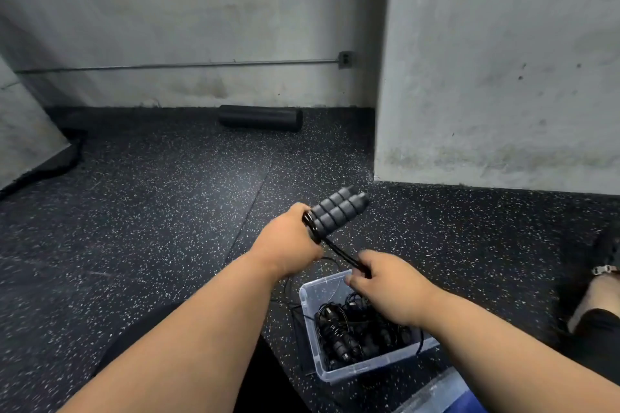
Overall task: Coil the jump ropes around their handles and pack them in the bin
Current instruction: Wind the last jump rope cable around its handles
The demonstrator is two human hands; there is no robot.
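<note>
Two ribbed foam handles [339, 209] held side by side above the floor, just beyond the bin, left hand [291, 238] clenched around their lower ends with a few cord turns already on; right hand [385, 278] pinches the black rope [342, 256] taut just below. To do the wrap well, I'd judge: keep tension, lay turns neat and adjacent, don't let the handles splay, tuck the tail before dropping it in. Clear plastic bin [310, 295] on the speckled rubber floor [151, 194] already holds coiled ropes [355, 332], foam roller [261, 117] against the grey concrete wall [201, 27], pillar [496, 60] to the right, someone's sandalled foot [604, 265] at the edge.
</note>
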